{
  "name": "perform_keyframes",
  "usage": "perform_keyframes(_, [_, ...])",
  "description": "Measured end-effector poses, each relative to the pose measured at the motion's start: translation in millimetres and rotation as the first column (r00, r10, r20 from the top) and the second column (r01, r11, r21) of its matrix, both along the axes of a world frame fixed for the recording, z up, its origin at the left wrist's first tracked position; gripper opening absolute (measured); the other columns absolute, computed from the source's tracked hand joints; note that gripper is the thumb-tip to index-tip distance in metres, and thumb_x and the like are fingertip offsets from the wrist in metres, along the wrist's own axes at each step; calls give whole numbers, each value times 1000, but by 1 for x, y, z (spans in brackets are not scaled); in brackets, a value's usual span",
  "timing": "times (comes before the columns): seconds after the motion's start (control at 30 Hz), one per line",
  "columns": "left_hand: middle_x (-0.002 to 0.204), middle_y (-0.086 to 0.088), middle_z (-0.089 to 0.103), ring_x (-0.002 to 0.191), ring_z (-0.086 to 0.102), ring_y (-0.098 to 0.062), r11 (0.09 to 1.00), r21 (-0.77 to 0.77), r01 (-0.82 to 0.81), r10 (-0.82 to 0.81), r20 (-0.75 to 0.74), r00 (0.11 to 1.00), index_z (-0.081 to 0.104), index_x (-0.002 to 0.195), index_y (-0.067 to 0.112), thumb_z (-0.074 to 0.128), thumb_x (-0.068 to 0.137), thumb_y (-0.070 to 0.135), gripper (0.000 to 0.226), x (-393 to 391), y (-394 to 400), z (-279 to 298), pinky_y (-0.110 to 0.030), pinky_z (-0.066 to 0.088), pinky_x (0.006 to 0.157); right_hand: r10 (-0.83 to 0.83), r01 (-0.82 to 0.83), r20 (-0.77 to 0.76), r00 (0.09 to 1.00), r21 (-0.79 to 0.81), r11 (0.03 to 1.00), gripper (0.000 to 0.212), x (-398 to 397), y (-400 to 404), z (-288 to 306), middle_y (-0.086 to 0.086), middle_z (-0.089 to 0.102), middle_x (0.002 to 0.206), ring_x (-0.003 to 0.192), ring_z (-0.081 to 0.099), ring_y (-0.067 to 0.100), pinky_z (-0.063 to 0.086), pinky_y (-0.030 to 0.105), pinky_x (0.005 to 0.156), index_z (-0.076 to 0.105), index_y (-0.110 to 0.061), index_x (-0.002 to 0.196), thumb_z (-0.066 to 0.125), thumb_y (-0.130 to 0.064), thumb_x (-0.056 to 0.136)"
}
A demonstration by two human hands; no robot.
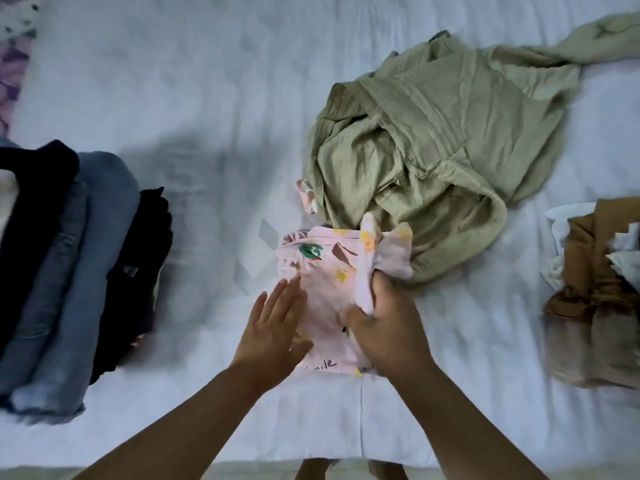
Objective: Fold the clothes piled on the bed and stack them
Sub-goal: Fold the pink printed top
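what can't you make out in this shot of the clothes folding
Head view:
- Pink garment: its type unclear; the right hand and left hand cover parts, and the olive garment overlies its far edge.
- Brown clothes: cut off by the right edge.
- Folded stack: cut off by the left edge.

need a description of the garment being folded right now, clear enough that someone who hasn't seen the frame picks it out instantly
On the white bed sheet, look at the near middle, just in front of the big crumpled olive-green garment. There lies a small pink garment, with the left hand flat on it and the right hand gripping a fold. It alone is pale pink with yellow stars and handwritten lettering; the neighbours are plain.
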State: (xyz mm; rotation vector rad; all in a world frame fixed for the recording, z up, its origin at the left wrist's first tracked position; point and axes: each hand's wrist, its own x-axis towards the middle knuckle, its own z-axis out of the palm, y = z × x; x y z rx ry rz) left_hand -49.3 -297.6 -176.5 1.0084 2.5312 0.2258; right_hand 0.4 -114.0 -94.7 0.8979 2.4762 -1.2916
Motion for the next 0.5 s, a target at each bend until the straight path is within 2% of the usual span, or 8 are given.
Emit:
perform_keyframes(0.07, [140, -16, 48, 131, 33, -26, 997, 9, -72, 72, -40, 997, 40, 133, 12, 43, 78, 44, 63, -2, -29, -1, -39, 27, 105, 110, -110, 24, 994, 9, 994, 45, -17, -28, -1, 11, 65, 108, 101, 58, 33, 43, 33, 76, 43, -17, 130, 56, -23, 87])
perform_keyframes(0.13, [132, -15, 56, 123, 40, -23, 990, 11, -141, 141, -35, 989, 44, 128, 13, 42, 78, 41, 58, -4, -51, -1, -36, 40, 100, 218, -214, 75, 973, -55, 975, 60, -27, -51, -6, 7, 64, 115, 106, 59, 29, 44, 32, 83, 27, -23, 142, 55, -33, 90])
perform_keyframes(0.2, [121, -14, 63, 112, 54, -26, 976, 33, -216, 216, 7, 976, 51, 122, 12, 41, 78, 36, 52, -5, -64, -2, -37, 53, 84, 309, -303, 182, 934, -61, 951, 70, -31, -63, -12, 6, 62, 120, 112, 56, 27, 43, 32, 89, 16, -26, 148, 52, -45, 91])
perform_keyframes(0.3, [108, -12, 67, 93, 65, -32, 924, 117, -365, 353, 105, 930, 62, 115, 4, 39, 87, 25, 41, -7, -65, -1, -28, 51, 79, 254, -277, 230, 939, 71, 958, 45, -20, -54, -27, 5, 62, 111, 110, 55, 25, 42, 32, 85, 45, -19, 132, 46, -43, 94])
perform_keyframes(0.37, [111, -7, 65, 97, 62, -24, 812, 190, -552, 514, 216, 830, 60, 121, 6, 47, 96, 22, 32, -9, -54, 3, -20, 41, 84, 112, -145, 184, 976, 175, 974, 27, -7, -40, -40, 7, 61, 110, 109, 55, 27, 41, 33, 81, 56, -14, 111, 51, -31, 92])
perform_keyframes(0.4, [111, -3, 63, 95, 60, -18, 723, 186, -666, 596, 320, 736, 57, 124, 9, 53, 95, 23, 32, -9, -46, 5, -18, 39, 83, 48, -83, 160, 986, 219, 972, 25, -1, -34, -48, 10, 59, 112, 109, 53, 29, 41, 35, 83, 57, -11, 109, 54, -26, 89])
perform_keyframes(0.43, [106, 1, 63, 91, 59, -14, 647, 163, -745, 645, 403, 649, 54, 126, 12, 59, 92, 24, 36, -10, -38, 7, -18, 40, 80, -6, -32, 153, 988, 246, 969, 29, 5, -28, -56, 12, 58, 115, 110, 51, 32, 42, 37, 86, 57, -9, 112, 57, -22, 86])
perform_keyframes(0.5, [96, 8, 63, 85, 60, -10, 582, 126, -803, 661, 502, 558, 49, 130, 17, 64, 88, 27, 45, -12, -21, 6, -20, 45, 77, -86, 54, 154, 984, 201, 978, 49, 10, -22, -69, 15, 55, 124, 115, 48, 34, 42, 41, 93, 51, -6, 126, 61, -25, 82])
